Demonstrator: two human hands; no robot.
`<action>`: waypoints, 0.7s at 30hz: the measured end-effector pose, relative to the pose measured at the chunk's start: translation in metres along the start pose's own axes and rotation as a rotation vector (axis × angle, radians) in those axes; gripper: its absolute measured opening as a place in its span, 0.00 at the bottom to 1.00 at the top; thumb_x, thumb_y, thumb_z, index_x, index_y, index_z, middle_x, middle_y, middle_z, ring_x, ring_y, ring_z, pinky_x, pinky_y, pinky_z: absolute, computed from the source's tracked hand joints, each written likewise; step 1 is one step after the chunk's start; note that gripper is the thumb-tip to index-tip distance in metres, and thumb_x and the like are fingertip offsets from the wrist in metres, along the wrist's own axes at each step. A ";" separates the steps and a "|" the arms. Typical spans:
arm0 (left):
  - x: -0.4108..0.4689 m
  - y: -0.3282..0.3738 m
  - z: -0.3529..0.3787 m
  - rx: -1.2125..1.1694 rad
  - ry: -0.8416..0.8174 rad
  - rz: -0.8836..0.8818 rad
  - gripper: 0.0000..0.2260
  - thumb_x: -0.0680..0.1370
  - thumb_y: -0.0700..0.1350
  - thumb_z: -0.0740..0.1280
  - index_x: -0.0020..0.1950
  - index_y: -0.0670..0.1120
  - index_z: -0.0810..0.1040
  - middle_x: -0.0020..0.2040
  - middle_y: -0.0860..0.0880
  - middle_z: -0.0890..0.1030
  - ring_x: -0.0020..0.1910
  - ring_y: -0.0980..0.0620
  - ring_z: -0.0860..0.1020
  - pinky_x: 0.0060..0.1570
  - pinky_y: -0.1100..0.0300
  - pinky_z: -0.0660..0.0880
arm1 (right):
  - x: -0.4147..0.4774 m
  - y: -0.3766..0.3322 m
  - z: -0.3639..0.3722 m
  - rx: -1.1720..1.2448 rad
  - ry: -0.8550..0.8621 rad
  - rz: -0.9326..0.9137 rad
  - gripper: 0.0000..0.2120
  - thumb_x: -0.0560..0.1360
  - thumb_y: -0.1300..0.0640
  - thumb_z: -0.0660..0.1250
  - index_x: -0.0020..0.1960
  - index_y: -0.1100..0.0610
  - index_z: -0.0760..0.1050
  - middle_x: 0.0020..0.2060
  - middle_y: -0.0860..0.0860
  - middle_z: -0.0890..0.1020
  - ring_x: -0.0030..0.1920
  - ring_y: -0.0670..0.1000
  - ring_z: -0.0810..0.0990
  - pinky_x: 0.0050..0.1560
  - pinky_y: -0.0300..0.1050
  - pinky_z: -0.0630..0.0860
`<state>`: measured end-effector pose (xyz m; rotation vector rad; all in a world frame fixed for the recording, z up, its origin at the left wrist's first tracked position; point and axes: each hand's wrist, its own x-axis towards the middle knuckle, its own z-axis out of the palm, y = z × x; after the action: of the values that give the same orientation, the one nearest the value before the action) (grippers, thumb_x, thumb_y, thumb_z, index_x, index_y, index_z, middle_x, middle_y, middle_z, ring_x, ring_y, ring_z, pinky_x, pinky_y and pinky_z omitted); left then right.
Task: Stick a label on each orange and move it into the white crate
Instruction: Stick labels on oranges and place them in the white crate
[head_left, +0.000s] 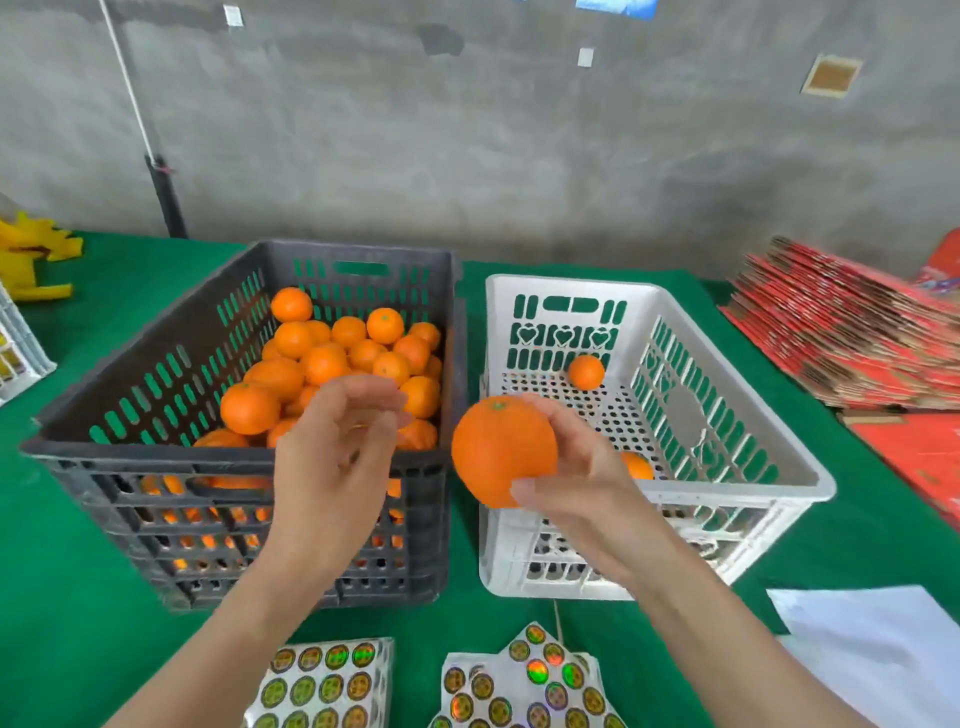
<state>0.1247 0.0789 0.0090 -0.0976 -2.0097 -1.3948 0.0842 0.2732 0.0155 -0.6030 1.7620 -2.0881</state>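
Ok, count from my end: two crates. Black crate (156, 364) has a heap of loose oranges (322, 358), too many to count; white crate (727, 415) has two oranges (586, 372) inside. Right hand (576, 467) fingers grip one orange (501, 449) over the white crate's near-left rim. Left hand (332, 457) fingers are loosely curled above the black crate, can't tell if they pinch a label. Two lots of label sheets (322, 686) at the near edge. Green tabletop (78, 597), grey concrete wall (467, 156)

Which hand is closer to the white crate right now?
Right. The right hand, gripping an orange, is over the near-left corner of the white crate; the left hand is in front of the dark crate.
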 end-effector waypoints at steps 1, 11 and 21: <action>-0.015 0.005 0.006 -0.048 -0.054 -0.036 0.06 0.79 0.38 0.64 0.52 0.47 0.77 0.46 0.54 0.82 0.48 0.58 0.81 0.46 0.65 0.78 | -0.012 0.008 -0.005 0.048 -0.010 0.011 0.31 0.58 0.66 0.74 0.59 0.53 0.74 0.54 0.49 0.80 0.55 0.53 0.79 0.54 0.49 0.78; -0.104 -0.015 0.063 -0.643 -0.348 -1.038 0.24 0.63 0.49 0.72 0.59 0.49 0.76 0.58 0.44 0.80 0.54 0.43 0.81 0.44 0.54 0.81 | -0.067 0.083 -0.044 -0.350 0.038 0.269 0.19 0.72 0.42 0.68 0.61 0.47 0.74 0.59 0.46 0.79 0.60 0.47 0.76 0.61 0.46 0.73; -0.128 -0.051 0.062 -0.648 -0.207 -1.250 0.32 0.62 0.38 0.72 0.65 0.46 0.70 0.62 0.42 0.73 0.58 0.40 0.75 0.47 0.51 0.77 | -0.048 0.175 -0.076 -1.171 0.004 0.704 0.22 0.75 0.45 0.63 0.28 0.57 0.68 0.24 0.51 0.71 0.28 0.50 0.72 0.34 0.43 0.73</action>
<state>0.1716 0.1493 -0.1163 0.9035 -1.6498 -2.8464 0.0829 0.3314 -0.1721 -0.1473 2.5745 -0.4870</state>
